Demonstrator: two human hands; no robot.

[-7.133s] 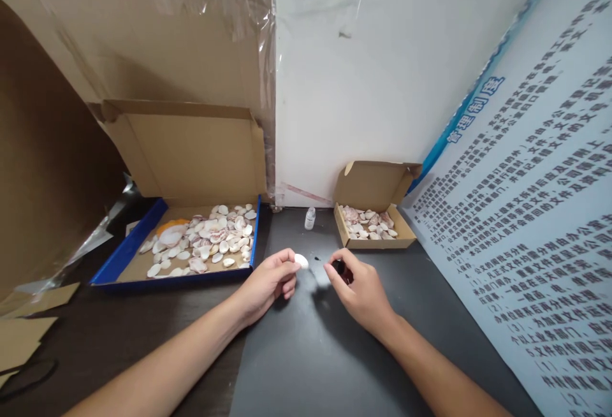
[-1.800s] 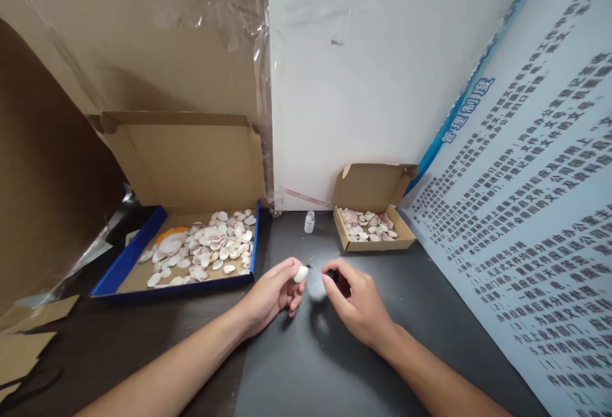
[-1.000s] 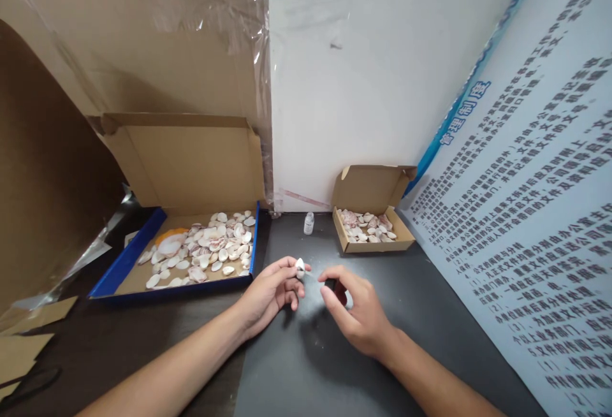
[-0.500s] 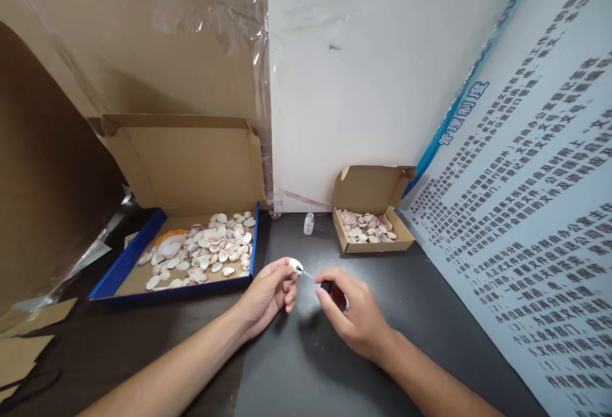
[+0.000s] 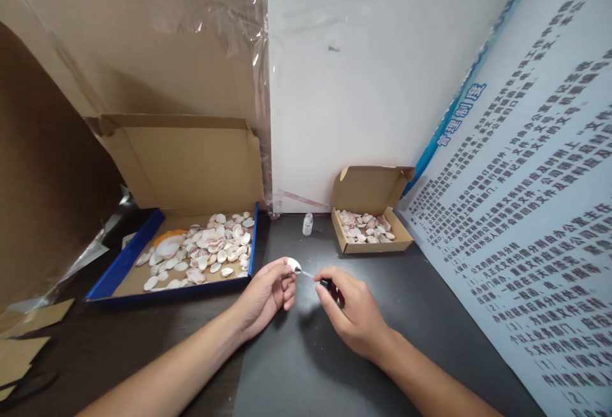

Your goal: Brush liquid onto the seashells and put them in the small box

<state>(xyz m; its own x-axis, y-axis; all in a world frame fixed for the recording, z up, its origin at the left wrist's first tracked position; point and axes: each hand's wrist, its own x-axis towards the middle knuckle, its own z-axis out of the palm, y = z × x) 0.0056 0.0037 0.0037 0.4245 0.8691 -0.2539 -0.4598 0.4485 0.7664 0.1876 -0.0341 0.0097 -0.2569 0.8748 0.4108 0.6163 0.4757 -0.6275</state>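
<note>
A small white shell with a dark mark is pinched between the thumb and fingers of my left hand. Closed around a thin brush with a black cap, my right hand is just to the right of the shell. The brush's pale stem points left, and its dark tip is at the shell's face. Behind the hands a small clear bottle with a white label stands on the dark table.
An open blue-edged box full of shells lies at the left. A smaller open cardboard box of shells sits at the back right. Cardboard pieces lie far left; a printed sheet stands along the right.
The brush tip has moved slightly over the shell and now meets the dark mark. Both hands keep their grips, and the whole view has shifted slightly.
</note>
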